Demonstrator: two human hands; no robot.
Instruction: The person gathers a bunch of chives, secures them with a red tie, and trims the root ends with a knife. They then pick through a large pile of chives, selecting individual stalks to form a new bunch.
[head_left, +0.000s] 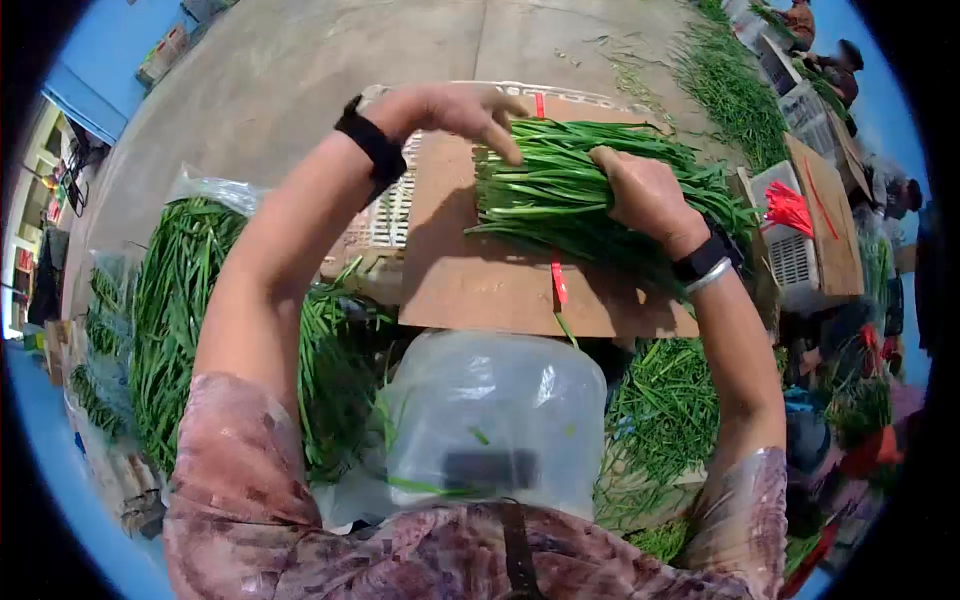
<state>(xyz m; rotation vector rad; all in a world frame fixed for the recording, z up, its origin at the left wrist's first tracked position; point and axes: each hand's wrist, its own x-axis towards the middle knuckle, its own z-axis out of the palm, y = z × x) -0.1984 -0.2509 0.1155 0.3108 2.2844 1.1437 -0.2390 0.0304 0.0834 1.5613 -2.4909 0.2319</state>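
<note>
A thick bundle of long green leafy stalks (560,170) lies across a brown cardboard sheet (470,290). Red strips show at the bundle's far and near sides; the near red strip (559,283) lies on the cardboard, and the bundle hides whatever runs beneath it. My left hand (475,118) is at the bundle's left end, its fingers apart and the fingertips close to the stalk ends. My right hand (645,190) rests on top of the bundle right of its middle, fingers curled onto the stalks.
Below the cardboard is a clear plastic-covered tub (495,400). Loose greens (185,310) are heaped at the left, and more greens (665,410) at the right. A white crate (790,255) with red strips (788,208) stands at the right. Several people are at the far right edge.
</note>
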